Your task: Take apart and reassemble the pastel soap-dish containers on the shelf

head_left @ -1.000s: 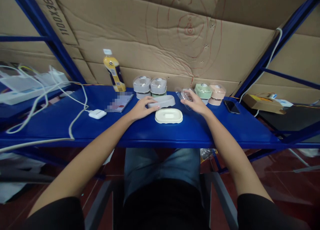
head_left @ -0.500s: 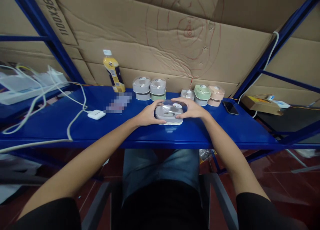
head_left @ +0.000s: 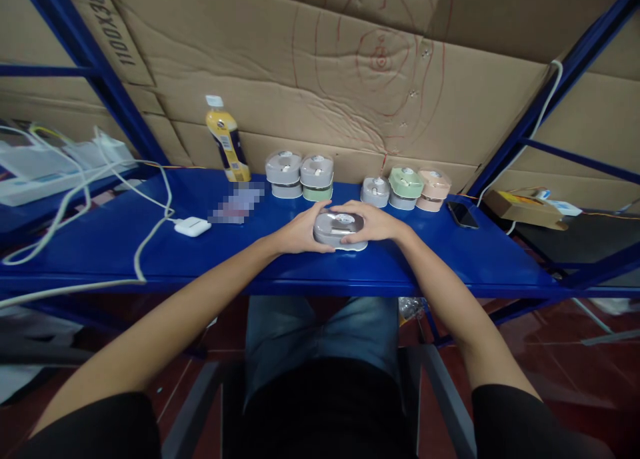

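A small grey box with a clear lid (head_left: 339, 227) and a white lower rim sits near the front edge of the blue table (head_left: 280, 266). My left hand (head_left: 303, 232) wraps its left side, thumb low at the front. From the right, my right hand (head_left: 373, 222) holds it, with the fingers behind and the thumb across the front of the lid. A white label shows on the lid's top. The box's far side is hidden by my fingers.
Behind stand stacked grey boxes (head_left: 284, 169), a grey-and-green stack (head_left: 317, 172), a grey box (head_left: 375, 191), a green-topped stack (head_left: 406, 182) and a peach stack (head_left: 433, 187). A yellow bottle (head_left: 227, 142), white case (head_left: 193, 226), phone (head_left: 462, 214) and white cables (head_left: 167, 199) lie around.
The clear lid, earlier standing higher over the grey box, now sits lower on it. My right hand has come down and slightly inward with it; my left hand still grips the left side.
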Available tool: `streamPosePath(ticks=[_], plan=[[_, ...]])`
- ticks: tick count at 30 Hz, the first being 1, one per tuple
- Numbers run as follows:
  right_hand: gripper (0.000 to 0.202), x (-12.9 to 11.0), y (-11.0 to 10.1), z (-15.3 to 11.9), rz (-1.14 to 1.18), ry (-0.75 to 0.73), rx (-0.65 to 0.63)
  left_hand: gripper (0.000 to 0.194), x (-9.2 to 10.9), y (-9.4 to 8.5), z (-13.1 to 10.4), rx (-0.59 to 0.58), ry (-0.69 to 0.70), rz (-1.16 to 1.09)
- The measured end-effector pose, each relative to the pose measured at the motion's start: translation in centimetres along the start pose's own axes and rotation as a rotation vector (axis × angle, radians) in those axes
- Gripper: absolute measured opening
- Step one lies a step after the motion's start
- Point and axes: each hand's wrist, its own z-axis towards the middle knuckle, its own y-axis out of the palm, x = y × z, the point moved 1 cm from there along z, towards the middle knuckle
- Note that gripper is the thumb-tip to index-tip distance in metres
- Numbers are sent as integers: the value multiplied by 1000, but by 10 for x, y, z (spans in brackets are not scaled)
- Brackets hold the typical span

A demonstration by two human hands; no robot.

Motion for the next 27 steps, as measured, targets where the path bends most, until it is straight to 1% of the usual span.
streamPosePath(ticks=[3, 6, 7, 9, 11, 14, 17, 19, 24, 27], plan=[[87, -5, 3, 0, -34, 46, -8, 130, -1, 0, 1, -4, 14, -5], [96, -10, -1, -5, -90, 112, -13, 122, -7, -1, 2, 15, 7, -18], [101, -11, -5, -7, -114, 143, -20, 116, -9, -1, 3, 28, -3, -28], [109, -13, -13, -14, -171, 220, -49, 98, -15, -1, 3, 78, -33, -36], [109, -16, -22, -19, -248, 328, -69, 78, -20, -2, 4, 149, -71, -7], [99, -20, -28, -21, -415, 493, -59, 61, -22, -3, 5, 204, -106, 57], [89, -22, -25, -12, -581, 589, -43, 52, -18, -3, 5, 187, -98, 89], [80, -20, -20, 0, -656, 627, -29, 48, -16, -3, 5, 182, -95, 100], [53, -3, -11, 32, -753, 691, 9, 44, -14, -3, 5, 192, -101, 112], [40, -1, -11, 49, -783, 711, 94, 44, -14, -2, 6, 194, -102, 114]])
